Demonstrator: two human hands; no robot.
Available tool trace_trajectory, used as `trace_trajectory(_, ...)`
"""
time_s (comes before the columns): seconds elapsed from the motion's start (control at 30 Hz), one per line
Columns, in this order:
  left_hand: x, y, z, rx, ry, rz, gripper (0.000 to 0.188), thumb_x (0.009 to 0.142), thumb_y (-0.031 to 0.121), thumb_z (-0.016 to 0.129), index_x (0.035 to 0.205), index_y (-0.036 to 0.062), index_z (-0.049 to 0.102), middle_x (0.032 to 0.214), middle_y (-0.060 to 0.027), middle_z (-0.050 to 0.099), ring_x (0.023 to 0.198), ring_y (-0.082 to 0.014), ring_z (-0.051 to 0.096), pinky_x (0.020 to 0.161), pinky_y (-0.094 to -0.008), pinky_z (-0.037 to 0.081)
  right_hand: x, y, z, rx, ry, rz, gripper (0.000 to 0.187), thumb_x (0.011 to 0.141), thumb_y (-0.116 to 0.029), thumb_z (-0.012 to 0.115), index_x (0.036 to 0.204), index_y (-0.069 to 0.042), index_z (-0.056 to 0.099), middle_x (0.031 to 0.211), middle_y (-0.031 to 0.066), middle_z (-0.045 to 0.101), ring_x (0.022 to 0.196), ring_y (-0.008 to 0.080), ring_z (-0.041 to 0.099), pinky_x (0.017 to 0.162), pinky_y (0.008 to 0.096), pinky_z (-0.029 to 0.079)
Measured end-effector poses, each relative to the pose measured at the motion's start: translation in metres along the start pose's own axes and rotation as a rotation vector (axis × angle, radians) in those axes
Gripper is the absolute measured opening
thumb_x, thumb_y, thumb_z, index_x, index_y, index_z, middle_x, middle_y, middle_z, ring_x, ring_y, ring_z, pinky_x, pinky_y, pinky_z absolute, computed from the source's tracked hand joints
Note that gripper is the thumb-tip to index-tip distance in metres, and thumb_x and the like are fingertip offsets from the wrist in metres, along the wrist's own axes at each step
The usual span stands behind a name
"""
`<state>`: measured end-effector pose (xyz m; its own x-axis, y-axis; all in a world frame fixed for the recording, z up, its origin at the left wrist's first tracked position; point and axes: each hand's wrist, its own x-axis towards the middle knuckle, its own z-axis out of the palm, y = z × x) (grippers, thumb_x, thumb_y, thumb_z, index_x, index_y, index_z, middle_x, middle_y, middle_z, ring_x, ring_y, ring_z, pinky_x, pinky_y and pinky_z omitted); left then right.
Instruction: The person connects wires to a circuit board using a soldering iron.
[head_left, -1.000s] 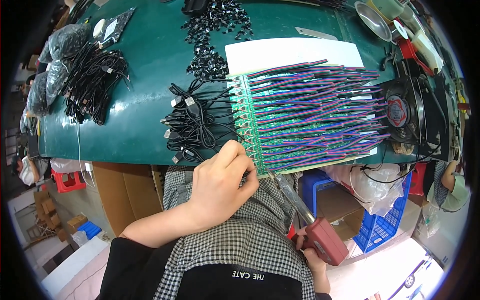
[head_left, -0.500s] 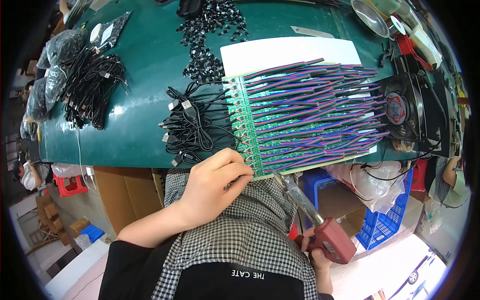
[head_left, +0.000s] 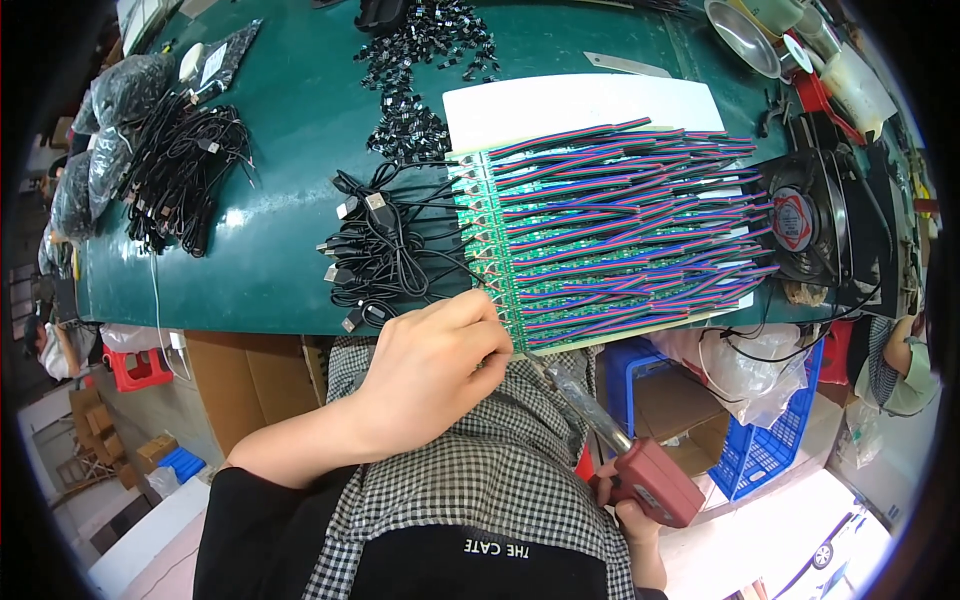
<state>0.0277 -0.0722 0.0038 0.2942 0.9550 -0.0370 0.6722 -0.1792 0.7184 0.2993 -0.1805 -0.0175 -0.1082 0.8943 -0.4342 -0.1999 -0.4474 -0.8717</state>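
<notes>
Right grip (head_left: 632,515) in the head view clasps a maroon-handled, metal-barrelled soldering iron (head_left: 655,484), likely hot beyond its handle. Left grip (head_left: 430,362) pinches, contents hidden, at the near-left corner of flat green circuit boards (head_left: 498,250) on the green table (head_left: 280,285): presumably light, stiff, fragile, edge-held.

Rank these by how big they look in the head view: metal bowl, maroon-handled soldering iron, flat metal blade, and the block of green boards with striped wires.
1. Green boards with striped wires
2. Maroon-handled soldering iron
3. Metal bowl
4. Flat metal blade
</notes>
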Motion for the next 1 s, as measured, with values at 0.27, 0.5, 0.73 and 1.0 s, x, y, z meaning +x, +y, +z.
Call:
trace_trajectory(0.27, 0.012, 0.009, -0.003, 0.137, -0.085, -0.021, 0.012, 0.067, 0.003, 0.065, 0.072, 0.005, 0.055, 0.076, -0.0057, 0.051, 0.066, -0.0236, 0.058, 0.054, -0.0352, 0.046, -0.001, 0.004, -0.005, -0.022, -0.037, -0.014, 0.057, 0.066, -0.03, 0.081, 0.096, 0.013, 0.059, 0.077, 0.0118, 0.063, 0.055, 0.0132, 0.055, 0.051, 0.0219, 0.041)
trace_trajectory(0.5, 0.015, 0.01, -0.003, 0.211, -0.113, 0.047, 0.013, 0.066, 0.004, 0.064, 0.069, 0.0041, 0.051, 0.075, -0.0072, 0.049, 0.067, -0.0235, 0.058, 0.056, -0.0359, 0.047, -0.005, 0.018, -0.016, -0.115, -0.039, -0.044, 0.062, 0.065, -0.029, 0.08, 0.106, 0.012, 0.058, 0.08, 0.01, 0.064, 0.06, 0.0148, 0.059, 0.056, 0.0239, 0.046)
trace_trajectory(0.73, 0.013, 0.01, -0.001, 0.241, -0.116, 0.073, 0.013, 0.066, 0.006, 0.064, 0.068, 0.0034, 0.051, 0.076, -0.0072, 0.048, 0.069, -0.0218, 0.058, 0.058, -0.0351, 0.048, -0.001, 0.019, -0.023, -0.254, -0.103, -0.102, 0.068, 0.064, -0.027, 0.08, 0.114, 0.012, 0.055, 0.08, 0.0111, 0.066, 0.066, 0.0179, 0.064, 0.063, 0.0267, 0.05)
trace_trajectory(1.0, 0.012, 0.01, -0.001, 0.262, -0.112, 0.099, 0.012, 0.065, 0.005, 0.064, 0.068, 0.0035, 0.052, 0.075, -0.0069, 0.048, 0.069, -0.0209, 0.058, 0.058, -0.0339, 0.048, -0.003, 0.004, -0.002, 0.04, 0.044, -0.028, 0.062, 0.061, -0.027, 0.082, 0.1, 0.014, 0.058, 0.077, 0.0138, 0.063, 0.056, 0.0142, 0.057, 0.051, 0.0223, 0.042)
